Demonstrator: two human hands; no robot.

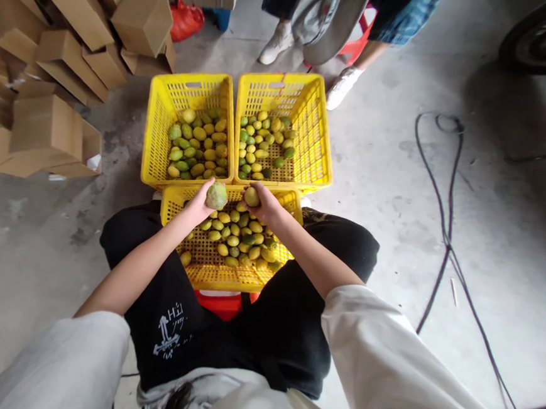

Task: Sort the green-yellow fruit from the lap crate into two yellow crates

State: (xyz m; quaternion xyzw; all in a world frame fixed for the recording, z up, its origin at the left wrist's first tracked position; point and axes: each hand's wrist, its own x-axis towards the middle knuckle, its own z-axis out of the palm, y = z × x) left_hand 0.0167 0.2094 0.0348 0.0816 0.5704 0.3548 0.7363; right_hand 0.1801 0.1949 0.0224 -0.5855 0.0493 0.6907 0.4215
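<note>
gripped over a yellow, rectangular, perforated plastic crate [227,285], with two matching yellow crates [315,135] just beyond it, a large, round, mottled green fruit [216,195] sits grasped in the left hand [200,201]; a smaller olive-green fruit [251,196], apparently round (fingers cover part of it), is grasped in the right hand [265,204]. small, oval green and yellow fruits [254,252] lie in all three.

White print [168,332] on black trousers [286,331]
On the left thigh, 1 capital "H" [170,315] can be read; the letters [179,310] to its right and the small script [178,324] just nearer are too unclear to make out.
</note>
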